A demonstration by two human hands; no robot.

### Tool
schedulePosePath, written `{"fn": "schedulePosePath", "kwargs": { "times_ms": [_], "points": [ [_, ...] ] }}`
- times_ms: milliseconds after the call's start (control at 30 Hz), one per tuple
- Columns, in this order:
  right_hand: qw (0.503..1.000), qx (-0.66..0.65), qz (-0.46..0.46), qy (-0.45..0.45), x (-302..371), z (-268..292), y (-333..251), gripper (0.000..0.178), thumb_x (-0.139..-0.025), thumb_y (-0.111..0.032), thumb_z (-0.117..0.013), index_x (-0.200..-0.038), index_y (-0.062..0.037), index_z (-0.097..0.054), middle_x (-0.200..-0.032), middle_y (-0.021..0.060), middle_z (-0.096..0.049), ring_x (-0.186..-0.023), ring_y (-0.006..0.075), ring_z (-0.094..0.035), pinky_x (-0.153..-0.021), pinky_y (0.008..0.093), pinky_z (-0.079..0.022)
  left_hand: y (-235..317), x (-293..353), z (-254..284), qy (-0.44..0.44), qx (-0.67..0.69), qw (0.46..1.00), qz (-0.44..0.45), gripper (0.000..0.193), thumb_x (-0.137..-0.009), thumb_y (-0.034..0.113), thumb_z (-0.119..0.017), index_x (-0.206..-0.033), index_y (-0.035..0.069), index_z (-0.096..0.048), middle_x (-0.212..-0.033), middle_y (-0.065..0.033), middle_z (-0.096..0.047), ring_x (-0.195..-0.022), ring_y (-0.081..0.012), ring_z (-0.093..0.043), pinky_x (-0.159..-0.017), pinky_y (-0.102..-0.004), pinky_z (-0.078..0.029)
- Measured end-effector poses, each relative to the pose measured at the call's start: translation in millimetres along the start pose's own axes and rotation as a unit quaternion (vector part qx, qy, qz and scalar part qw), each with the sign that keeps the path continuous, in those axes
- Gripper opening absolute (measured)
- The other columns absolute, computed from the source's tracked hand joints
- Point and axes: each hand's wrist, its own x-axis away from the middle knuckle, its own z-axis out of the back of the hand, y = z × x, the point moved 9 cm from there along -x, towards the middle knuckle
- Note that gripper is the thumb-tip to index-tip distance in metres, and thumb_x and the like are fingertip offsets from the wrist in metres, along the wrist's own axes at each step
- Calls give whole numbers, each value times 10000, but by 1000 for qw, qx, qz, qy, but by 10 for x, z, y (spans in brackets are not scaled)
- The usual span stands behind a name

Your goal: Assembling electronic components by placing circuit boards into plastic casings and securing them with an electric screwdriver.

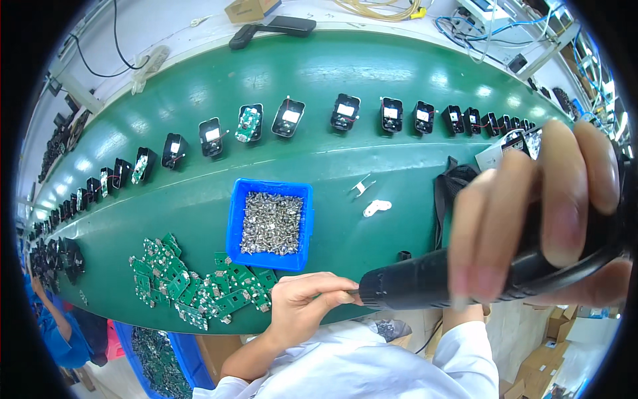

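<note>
My right hand (531, 213), large and close in front, is wrapped round a black electric screwdriver (412, 282) held level, its nose toward the left. My left hand (309, 302) pinches the thin bit at the screwdriver's tip between thumb and fingers; whether a screw sits there is too small to tell. Just beyond my left hand stands a blue tray (234, 223) full of small silver screws (272, 223). Green circuit boards (199, 282) lie in a loose pile left of that hand.
A curved row of black device housings (345, 112) spans the green table (166, 213); one holds a green board (248, 124). Small white parts (377, 208) lie right of the tray, near a black strap (452, 186). A blue bin (129, 349) of boards stands below, beside another person (60, 326).
</note>
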Motion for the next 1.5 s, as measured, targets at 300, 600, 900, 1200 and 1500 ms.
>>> {"fn": "schedulePosePath", "kwargs": {
  "times_ms": [300,600,900,1200,1500],
  "points": [
    [999,32,25,-13,180,-42,-288,336,-872,-236,-713,-1087,-66,-518,-812,120,-648,-552,218,-628,-421,330,-569,43,-6,-95,-34,-44,998,-17,240,-857,-62,-737,-1090,-21,-777,-939,-147,-786,-836,-197,-728,-726,-240,-558],
    [996,70,44,-24,313,-80,-372,339,-862,-253,-710,-1082,-66,-531,-803,118,-640,-551,220,-623,-416,323,-566,215,-100,-187,-80,-187,975,-93,446,-929,275,-735,-1268,-13,-705,-1236,-143,-732,-1175,-319,-666,-1068,-442,-499],
    [937,319,143,25,-173,530,-597,449,-916,-498,-556,-1054,-78,-629,-821,68,-643,-648,180,-601,-466,264,-452,399,-256,432,97,-578,799,-138,286,-868,115,-737,-1139,24,-724,-1137,-52,-718,-1016,-257,-647,-962,-395,-496],
    [753,491,300,318,-200,2141,-687,120,-916,-107,-684,-894,0,-634,-634,80,-658,-440,141,-566,-409,251,-481,152,-358,457,86,-651,748,-97,176,-849,52,-729,-1023,46,-753,-1113,-20,-693,-989,-227,-614,-937,-362,-464],
    [719,503,306,371,-57,2536,-597,168,-920,-137,-705,-935,5,-616,-634,77,-657,-438,121,-564,-393,233,-464,180,-359,404,97,-651,746,-103,147,-870,64,-715,-1010,42,-754,-1129,-20,-697,-998,-223,-617,-942,-364,-467]
  ]
}}
